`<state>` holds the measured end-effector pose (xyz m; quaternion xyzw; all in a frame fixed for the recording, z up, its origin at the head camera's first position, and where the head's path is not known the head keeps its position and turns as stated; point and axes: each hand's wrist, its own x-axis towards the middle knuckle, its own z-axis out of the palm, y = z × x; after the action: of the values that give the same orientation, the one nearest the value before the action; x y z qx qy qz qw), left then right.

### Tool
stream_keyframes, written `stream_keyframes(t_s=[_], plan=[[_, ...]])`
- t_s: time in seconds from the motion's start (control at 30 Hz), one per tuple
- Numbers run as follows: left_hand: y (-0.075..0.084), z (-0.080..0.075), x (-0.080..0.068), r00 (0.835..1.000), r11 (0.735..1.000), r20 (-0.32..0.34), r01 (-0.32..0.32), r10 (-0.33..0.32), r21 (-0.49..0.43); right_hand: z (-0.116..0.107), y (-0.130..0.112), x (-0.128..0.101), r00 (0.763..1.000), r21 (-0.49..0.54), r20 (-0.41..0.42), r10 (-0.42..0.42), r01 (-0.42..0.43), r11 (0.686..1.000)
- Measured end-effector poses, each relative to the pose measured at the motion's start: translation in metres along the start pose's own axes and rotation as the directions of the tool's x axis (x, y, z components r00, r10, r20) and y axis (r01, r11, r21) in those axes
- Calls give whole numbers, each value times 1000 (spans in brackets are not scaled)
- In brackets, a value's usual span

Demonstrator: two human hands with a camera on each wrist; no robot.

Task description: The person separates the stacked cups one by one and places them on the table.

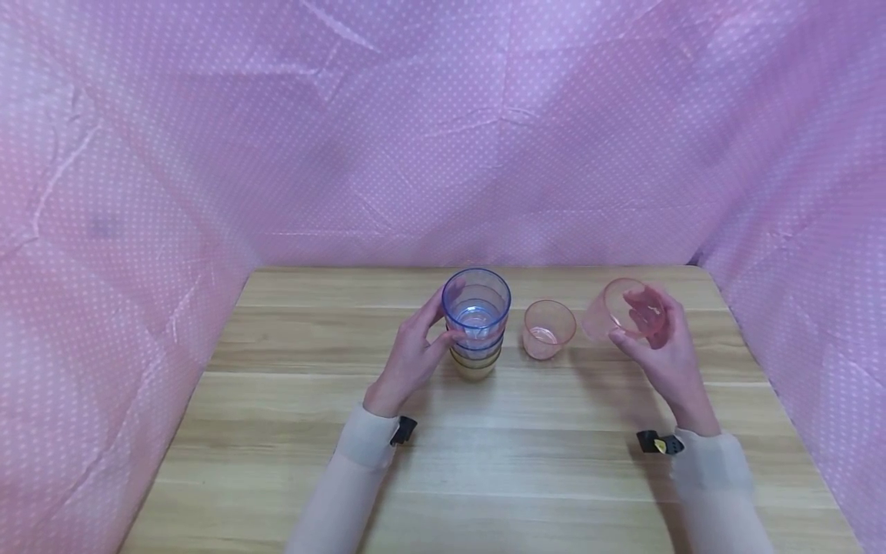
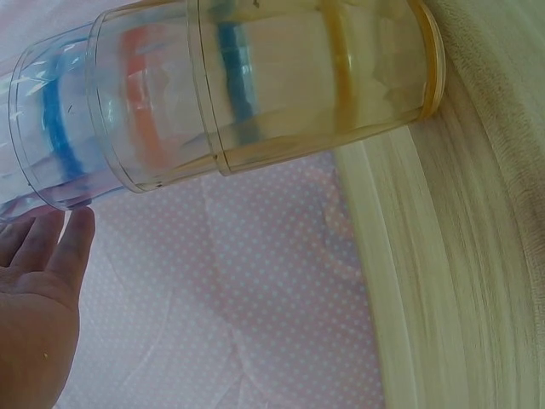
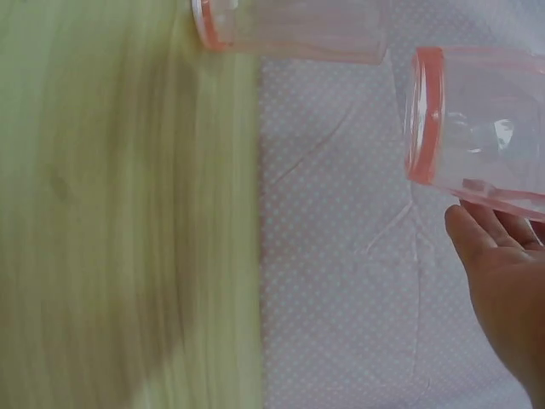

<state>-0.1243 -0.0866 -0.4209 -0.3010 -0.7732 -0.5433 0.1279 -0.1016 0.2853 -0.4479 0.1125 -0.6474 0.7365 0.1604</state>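
While the person's left hand (image 1: pixel 414 355) wraps its fingers and thumb around the side of a stack of clear cups (image 1: pixel 476 325) sitting near the middle of the wooden table (image 1: pixel 291 431), the right hand (image 1: pixel 661 346) has a single pink cup (image 1: pixel 626 310) lifted off the surface, tipped so its mouth faces roughly toward the camera, fingers curled behind and under it. So both hands are grasping something, neither is relaxed. The stack has a blue cup (image 1: pixel 476 302) on top, and the left wrist view shows more rings inside it: a blue one, an orange-red one, another blue, and a yellowish cup (image 2: pixel 341 77) at the bottom resting on the table. Between the two hands stands another pink cup (image 1: pixel 548 328), upright on the table just to the right of the stack, touched by neither hand. In the right wrist view the held pink cup (image 3: pixel 477 128) sits against the fingertips (image 3: pixel 477 226), with the standing one (image 3: pixel 289 30) nearby. Pink polka-dot cloth (image 1: pixel 208 154) covers the back and both sides around the table. Both wrists have light sleeves (image 1: pixel 363 438) and a small black strap clip.
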Motion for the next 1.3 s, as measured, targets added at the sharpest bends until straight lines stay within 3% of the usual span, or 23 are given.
stream_keyframes(t_s=[0.2,0.43,0.67,0.9,1.3], plan=[[0,0,0,1000,1000,-4,-5,5,0,-8,6,-1,1000,-110,14,-1,3,994],[-1,0,-1,1000,1000,-4,-11,11,-23,-14,10,-1,997,-217,34,69,-60,974],[-1,0,-1,1000,1000,-6,-7,7,-22,-18,17,0,981,-371,69,180,-142,918],[-1,1,-1,1000,1000,-2,-6,6,-22,-20,23,1,954,-426,99,283,-216,878],[-1,1,-1,1000,1000,2,-11,11,-18,-24,29,3,922,-539,134,364,-240,807]])
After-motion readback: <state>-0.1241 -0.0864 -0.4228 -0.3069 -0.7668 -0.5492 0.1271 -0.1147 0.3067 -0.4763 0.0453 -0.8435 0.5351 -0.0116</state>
